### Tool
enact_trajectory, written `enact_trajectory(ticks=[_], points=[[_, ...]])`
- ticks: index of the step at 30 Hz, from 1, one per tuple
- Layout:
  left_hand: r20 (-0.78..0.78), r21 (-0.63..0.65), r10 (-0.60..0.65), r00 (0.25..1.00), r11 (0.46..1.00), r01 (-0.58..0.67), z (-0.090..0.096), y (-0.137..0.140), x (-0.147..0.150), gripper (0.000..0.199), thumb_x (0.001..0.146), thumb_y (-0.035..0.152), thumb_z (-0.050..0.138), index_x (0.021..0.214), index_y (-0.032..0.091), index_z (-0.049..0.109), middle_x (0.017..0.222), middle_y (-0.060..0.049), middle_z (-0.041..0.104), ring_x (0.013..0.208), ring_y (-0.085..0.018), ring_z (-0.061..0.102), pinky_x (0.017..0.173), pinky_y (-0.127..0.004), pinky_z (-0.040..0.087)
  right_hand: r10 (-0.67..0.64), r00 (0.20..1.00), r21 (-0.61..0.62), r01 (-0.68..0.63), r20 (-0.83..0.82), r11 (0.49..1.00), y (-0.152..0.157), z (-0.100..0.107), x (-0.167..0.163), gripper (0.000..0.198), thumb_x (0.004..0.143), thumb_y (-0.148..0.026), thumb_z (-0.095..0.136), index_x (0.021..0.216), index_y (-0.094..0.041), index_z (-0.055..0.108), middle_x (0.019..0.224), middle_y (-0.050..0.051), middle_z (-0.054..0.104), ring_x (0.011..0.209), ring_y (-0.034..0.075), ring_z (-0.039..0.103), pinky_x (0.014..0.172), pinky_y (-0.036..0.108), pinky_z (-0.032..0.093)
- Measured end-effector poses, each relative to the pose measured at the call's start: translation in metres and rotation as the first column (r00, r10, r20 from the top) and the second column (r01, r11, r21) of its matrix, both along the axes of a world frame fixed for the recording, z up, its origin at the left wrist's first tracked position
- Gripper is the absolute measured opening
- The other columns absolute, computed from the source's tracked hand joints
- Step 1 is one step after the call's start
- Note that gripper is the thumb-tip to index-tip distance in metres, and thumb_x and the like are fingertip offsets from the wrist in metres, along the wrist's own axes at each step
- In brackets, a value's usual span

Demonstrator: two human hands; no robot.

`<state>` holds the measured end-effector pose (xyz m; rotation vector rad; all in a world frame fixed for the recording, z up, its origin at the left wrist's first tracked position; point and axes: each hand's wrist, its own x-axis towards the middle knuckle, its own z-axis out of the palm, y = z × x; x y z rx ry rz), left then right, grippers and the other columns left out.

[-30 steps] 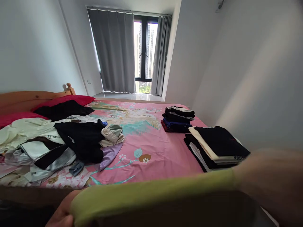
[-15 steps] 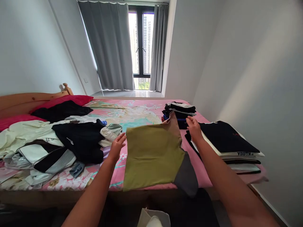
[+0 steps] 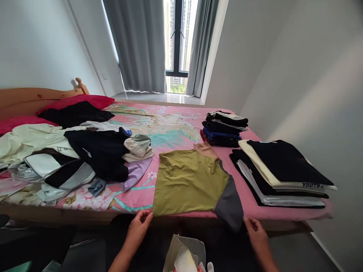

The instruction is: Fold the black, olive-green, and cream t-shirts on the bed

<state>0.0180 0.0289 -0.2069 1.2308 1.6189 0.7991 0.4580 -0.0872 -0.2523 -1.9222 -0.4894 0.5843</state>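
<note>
An olive-green T-shirt [image 3: 187, 181] lies spread out on the bed, its hem to the left. One dark grey sleeve [image 3: 229, 204] hangs a little over the bed's front edge, and a pinkish-tan sleeve [image 3: 206, 149] points away from me. My left hand [image 3: 138, 226] is closed, thumb and fingers pinching the near hem corner. On the other side my right hand [image 3: 257, 235] is closed too, its fingertips at the outer edge of the grey sleeve.
Loose, tangled clothes [image 3: 93, 155] cover the left of the bed [image 3: 170, 128]. At right is a stack of folded shirts [image 3: 289, 170], with a smaller folded pile [image 3: 224, 128] behind it. A whitish bag-like item [image 3: 187, 251] is below the bed edge.
Both hands have come down toward me, from above the shirt's sides to its near corners. The shirt's far edge and tan sleeve, raised before, now lie flat. My view has tilted down.
</note>
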Motion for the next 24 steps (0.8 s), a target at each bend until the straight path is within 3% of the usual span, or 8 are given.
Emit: enact_trajectory(ticks=[3,7,11,15,19,21,24], points=[[-0.002,-0.067,0.026,1.000,0.997,-0.026,0.004,0.003,0.010,0.055,0.059,0.067,0.059,0.081,0.017,0.060,0.073,-0.005,0.067,0.068,-0.023,0.065,0.050,-0.026,0.042,0.022,0.997,0.022,-0.020,-0.077,1.000,0.011,0.009,-0.014,0.060,0.050,-0.063,0.067,0.087,-0.017,0.057,0.079,0.005,0.066,0.083,0.025,0.062,0.074,0.033,0.049],[0.136,-0.133,0.115,0.984,0.986,-0.097,0.009,0.006,0.023,0.060,0.050,0.062,0.068,0.086,0.016,0.055,0.073,-0.005,0.066,0.063,-0.022,0.065,0.046,-0.024,0.039,0.014,0.984,0.047,-0.006,-0.176,0.999,0.018,0.022,-0.020,0.060,0.048,-0.058,0.071,0.089,-0.016,0.058,0.081,0.005,0.068,0.084,0.026,0.064,0.072,0.032,0.051],[0.241,-0.129,0.200,0.950,0.976,-0.173,0.009,0.006,0.030,0.058,0.049,0.050,0.074,0.091,0.015,0.054,0.067,0.000,0.062,0.050,-0.013,0.058,0.044,-0.022,0.038,0.151,0.950,0.116,-0.124,-0.274,0.986,0.013,0.035,-0.020,0.055,0.055,-0.054,0.072,0.093,-0.016,0.063,0.090,0.006,0.070,0.090,0.026,0.064,0.078,0.032,0.051],[0.365,-0.177,0.169,0.916,0.978,-0.110,0.012,0.013,0.029,0.055,0.047,0.039,0.076,0.094,0.015,0.056,0.063,0.005,0.058,0.041,-0.005,0.045,0.042,-0.020,0.035,0.197,0.893,0.189,-0.129,-0.404,0.973,0.006,0.040,-0.021,0.051,0.059,-0.050,0.072,0.097,-0.017,0.066,0.088,0.005,0.071,0.088,0.025,0.065,0.074,0.032,0.053],[0.346,-0.206,0.142,0.927,0.976,-0.072,0.016,0.018,0.025,0.043,0.046,0.038,0.076,0.077,0.016,0.056,0.053,0.008,0.050,0.038,-0.005,0.041,0.039,-0.019,0.031,0.181,0.859,0.204,-0.092,-0.479,0.975,0.003,0.035,-0.020,0.045,0.060,-0.050,0.072,0.091,-0.019,0.064,0.085,0.003,0.069,0.077,0.022,0.064,0.061,0.030,0.053],[0.290,-0.200,0.124,0.949,0.978,-0.067,0.018,0.017,0.023,0.042,0.046,0.041,0.076,0.072,0.016,0.055,0.050,0.008,0.049,0.039,-0.007,0.044,0.039,-0.018,0.029,0.114,0.894,0.200,-0.028,-0.434,0.979,0.001,0.031,-0.018,0.045,0.057,-0.051,0.073,0.086,-0.018,0.062,0.079,0.002,0.067,0.070,0.019,0.062,0.056,0.027,0.051],[0.231,-0.207,0.086,0.969,0.978,-0.037,0.020,0.012,0.022,0.047,0.046,0.049,0.076,0.075,0.015,0.058,0.056,0.003,0.058,0.044,-0.009,0.050,0.041,-0.019,0.032,-0.112,0.965,0.212,0.164,-0.237,0.963,-0.007,0.026,-0.018,0.044,0.055,-0.053,0.073,0.078,-0.018,0.057,0.063,-0.002,0.059,0.057,0.014,0.054,0.048,0.023,0.045]])
